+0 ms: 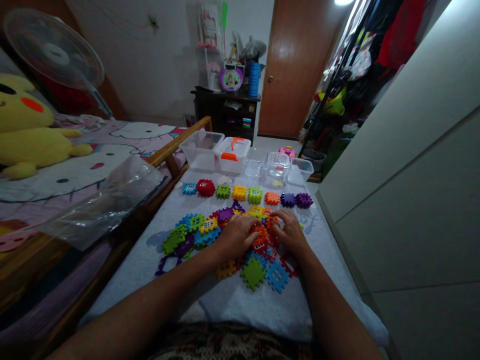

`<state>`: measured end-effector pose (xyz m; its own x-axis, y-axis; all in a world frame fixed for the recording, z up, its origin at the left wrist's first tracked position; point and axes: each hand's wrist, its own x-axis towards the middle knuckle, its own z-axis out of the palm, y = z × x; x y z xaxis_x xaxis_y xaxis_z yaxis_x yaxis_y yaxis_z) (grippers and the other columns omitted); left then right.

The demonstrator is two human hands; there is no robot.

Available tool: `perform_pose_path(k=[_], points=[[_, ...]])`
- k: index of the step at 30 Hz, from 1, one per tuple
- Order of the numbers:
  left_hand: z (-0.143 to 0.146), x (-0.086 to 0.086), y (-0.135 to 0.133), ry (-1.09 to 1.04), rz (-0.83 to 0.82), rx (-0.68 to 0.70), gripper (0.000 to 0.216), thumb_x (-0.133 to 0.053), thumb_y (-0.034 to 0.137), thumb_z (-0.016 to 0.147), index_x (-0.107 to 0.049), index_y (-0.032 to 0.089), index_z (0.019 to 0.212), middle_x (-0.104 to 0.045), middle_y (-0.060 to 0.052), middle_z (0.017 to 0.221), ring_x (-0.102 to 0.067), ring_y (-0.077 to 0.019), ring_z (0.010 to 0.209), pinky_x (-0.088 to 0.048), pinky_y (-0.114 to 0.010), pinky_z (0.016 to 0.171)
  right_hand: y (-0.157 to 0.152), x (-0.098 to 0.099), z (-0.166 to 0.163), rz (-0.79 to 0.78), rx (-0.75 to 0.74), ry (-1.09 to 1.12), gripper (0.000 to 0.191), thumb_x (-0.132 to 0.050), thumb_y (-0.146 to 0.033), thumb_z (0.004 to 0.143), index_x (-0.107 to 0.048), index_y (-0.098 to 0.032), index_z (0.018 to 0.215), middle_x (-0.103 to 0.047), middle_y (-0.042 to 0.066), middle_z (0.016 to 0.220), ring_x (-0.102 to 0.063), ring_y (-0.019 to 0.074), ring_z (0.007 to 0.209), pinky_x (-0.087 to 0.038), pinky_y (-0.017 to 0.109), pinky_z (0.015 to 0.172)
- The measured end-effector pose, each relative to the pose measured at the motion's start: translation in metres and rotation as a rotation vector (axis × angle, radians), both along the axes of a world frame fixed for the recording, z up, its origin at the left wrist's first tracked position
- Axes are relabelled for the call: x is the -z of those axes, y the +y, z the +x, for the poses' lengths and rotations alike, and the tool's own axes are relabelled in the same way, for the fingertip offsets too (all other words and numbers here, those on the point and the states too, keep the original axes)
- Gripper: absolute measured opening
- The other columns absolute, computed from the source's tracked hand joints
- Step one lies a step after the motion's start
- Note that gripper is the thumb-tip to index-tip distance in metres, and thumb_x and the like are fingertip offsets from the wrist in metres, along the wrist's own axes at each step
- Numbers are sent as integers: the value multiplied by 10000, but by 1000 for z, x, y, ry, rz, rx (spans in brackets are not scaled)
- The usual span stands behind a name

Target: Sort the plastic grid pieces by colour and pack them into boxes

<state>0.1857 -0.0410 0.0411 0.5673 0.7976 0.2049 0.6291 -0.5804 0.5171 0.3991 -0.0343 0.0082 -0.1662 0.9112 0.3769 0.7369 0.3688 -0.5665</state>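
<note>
A pile of colourful plastic interlocking tiles lies on the cloth-covered table, and both my hands are in it. My left hand (pixel 240 232) has its fingers curled at an orange-red window tile (pixel 260 242). Close by on the right, my right hand (pixel 290 231) pinches an orange tile (pixel 272 221) between thumb and fingers. Under and around the hands lie more tiles, among them a green tile (pixel 253 274), a blue window tile (pixel 277 276) and a purple tile (pixel 225 215). My fingers partly cover the pieces they touch.
Beyond the pile runs a row of stacked tiles by colour, including a red stack (pixel 206 188) and a purple stack (pixel 304 200). Clear plastic boxes (pixel 202 152) stand at the far end, one with an orange-handled lid (pixel 234 145). A wooden bed rail (pixel 180 142) borders the left, a white cabinet (pixel 405 200) the right.
</note>
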Motion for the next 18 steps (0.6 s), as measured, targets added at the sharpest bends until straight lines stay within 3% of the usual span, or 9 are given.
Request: perform_pose_path(k=[5, 10, 13, 18], points=[[-14, -5, 9, -22, 107, -21, 303, -577, 198, 858, -614, 187, 1159, -663, -95, 1198, -556, -261, 1150, -390, -458, 1047, -6, -8, -2, 27, -89, 49, 261, -539, -161, 782, -677, -204, 999, -665, 83, 1058, -553, 255, 1052, -424, 426, 955], [-68, -14, 31, -60, 106, -182, 277, -539, 299, 860, -642, 199, 1097, -662, -93, 1190, -561, -271, 1154, -391, -452, 1047, -14, -14, -13, -25, -265, -41, 444, -613, -241, 760, -632, -215, 1203, -622, 91, 1258, -497, 282, 1183, -360, 469, 1041], [-109, -9, 45, -83, -1, -294, 343, -565, 434, 818, -663, 200, 1049, -675, -97, 1170, -574, -293, 1144, -400, -456, 1045, -18, -14, -18, -48, -309, -111, 582, -652, -299, 738, -572, -218, 1310, -590, 99, 1335, -441, 311, 1266, -303, 505, 1084], [-154, 11, 55, -243, -321, -466, 582, -616, 647, 700, -670, 181, 1046, -710, -94, 1111, -641, -293, 1050, -484, -415, 964, -22, -12, -26, -63, -314, -190, 535, -661, -269, 732, -602, -235, 1263, -619, 84, 1308, -425, 332, 1279, -244, 546, 1101]])
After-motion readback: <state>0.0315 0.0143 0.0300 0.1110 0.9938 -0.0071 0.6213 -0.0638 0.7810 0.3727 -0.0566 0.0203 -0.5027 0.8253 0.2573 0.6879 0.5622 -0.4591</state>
